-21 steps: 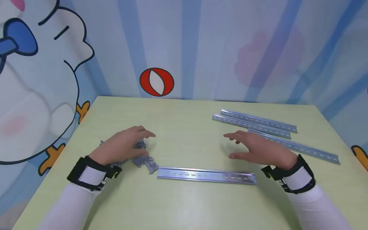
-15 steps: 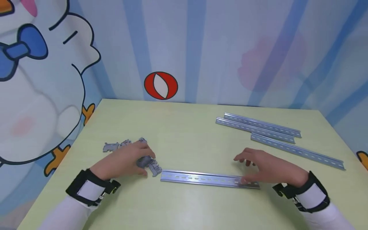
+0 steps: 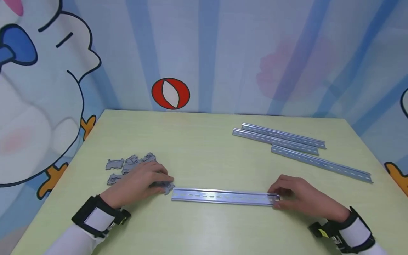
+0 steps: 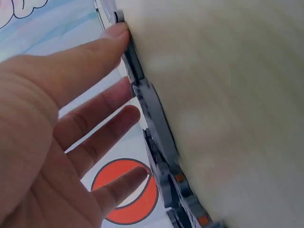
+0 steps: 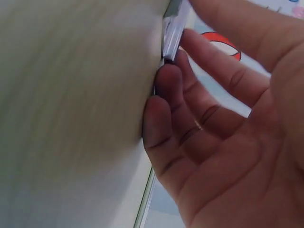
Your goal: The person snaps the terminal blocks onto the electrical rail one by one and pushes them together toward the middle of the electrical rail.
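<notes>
A slotted metal DIN rail [image 3: 223, 197] lies lengthwise across the middle of the table. My right hand [image 3: 302, 198] grips its right end between thumb and fingers, and in the right wrist view the rail end [image 5: 175, 33] shows beside the fingertips. At the rail's left end, my left hand [image 3: 140, 182] reaches over a cluster of small grey plastic clip-like pieces [image 3: 114, 164]. In the left wrist view its thumb touches a grey piece [image 4: 134, 61], and the other fingers extend, spread, along the row. The hand partly hides the pieces under it in the head view.
Several more slotted metal rails lie at the back right; the nearest rail [image 3: 322, 163] slants toward the table's right edge. Behind the pale table [image 3: 204, 230] hangs a blue striped backdrop [image 3: 229, 53] with cartoon prints.
My right hand has come down from above the table onto the rail's right end and now grips it. My left hand has lowered slightly over the grey pieces. The head view has shifted a little.
</notes>
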`<control>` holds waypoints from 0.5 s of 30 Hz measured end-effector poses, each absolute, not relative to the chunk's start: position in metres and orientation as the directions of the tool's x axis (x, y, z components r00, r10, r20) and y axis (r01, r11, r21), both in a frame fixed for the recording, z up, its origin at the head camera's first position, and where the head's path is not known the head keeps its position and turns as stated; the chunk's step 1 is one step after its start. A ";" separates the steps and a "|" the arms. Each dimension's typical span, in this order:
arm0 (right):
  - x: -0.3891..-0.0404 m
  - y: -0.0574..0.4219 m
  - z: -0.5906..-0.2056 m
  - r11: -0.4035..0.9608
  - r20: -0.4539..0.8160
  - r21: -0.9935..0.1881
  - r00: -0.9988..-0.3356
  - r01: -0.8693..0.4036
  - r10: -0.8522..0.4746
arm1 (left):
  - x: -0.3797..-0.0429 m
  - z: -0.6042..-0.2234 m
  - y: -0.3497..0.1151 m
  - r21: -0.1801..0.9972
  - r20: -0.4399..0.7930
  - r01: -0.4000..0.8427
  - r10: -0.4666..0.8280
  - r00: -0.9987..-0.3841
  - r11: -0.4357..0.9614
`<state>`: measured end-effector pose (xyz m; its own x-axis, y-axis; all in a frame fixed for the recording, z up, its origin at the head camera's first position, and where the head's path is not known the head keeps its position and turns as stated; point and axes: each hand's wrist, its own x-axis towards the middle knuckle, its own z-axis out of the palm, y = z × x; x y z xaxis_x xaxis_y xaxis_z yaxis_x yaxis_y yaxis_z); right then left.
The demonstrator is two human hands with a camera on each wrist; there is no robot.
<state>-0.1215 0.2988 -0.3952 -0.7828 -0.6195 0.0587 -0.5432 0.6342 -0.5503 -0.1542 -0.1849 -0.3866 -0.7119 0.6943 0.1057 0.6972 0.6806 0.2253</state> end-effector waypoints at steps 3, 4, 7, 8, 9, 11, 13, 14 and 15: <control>-0.124 0.298 -0.398 0.634 0.089 -0.556 -0.797 -0.538 -0.598 | -0.151 -0.386 -0.184 0.224 0.105 0.678 0.674 -0.731 0.700; -0.124 0.298 -0.399 0.639 0.091 -0.559 -0.805 -0.528 -0.586 | -0.151 -0.385 -0.183 0.216 0.103 0.672 0.668 -0.737 0.708; -0.124 0.299 -0.400 0.660 0.061 -0.584 -0.836 -0.473 -0.545 | -0.151 -0.383 -0.179 0.198 0.092 0.647 0.643 -0.760 0.736; -0.124 0.299 -0.400 0.665 0.045 -0.596 -0.846 -0.450 -0.532 | -0.152 -0.383 -0.177 0.192 0.093 0.637 0.633 -0.769 0.746; -0.124 0.299 -0.400 0.667 0.039 -0.603 -0.851 -0.438 -0.523 | -0.152 -0.382 -0.176 0.187 0.093 0.627 0.622 -0.778 0.756; -0.124 0.299 -0.401 0.670 0.034 -0.609 -0.858 -0.424 -0.513 | -0.152 -0.381 -0.175 0.180 0.101 0.612 0.604 -0.790 0.770; -0.124 0.299 -0.402 0.673 0.027 -0.618 -0.866 -0.407 -0.499 | -0.152 -0.380 -0.174 0.184 0.115 0.600 0.589 -0.800 0.779; -0.124 0.299 -0.402 0.676 0.023 -0.621 -0.871 -0.397 -0.490 | -0.152 -0.380 -0.173 0.185 0.119 0.592 0.580 -0.806 0.784; -0.123 0.298 -0.402 0.681 0.018 -0.622 -0.877 -0.387 -0.481 | -0.151 -0.379 -0.173 0.191 0.121 0.588 0.576 -0.809 0.786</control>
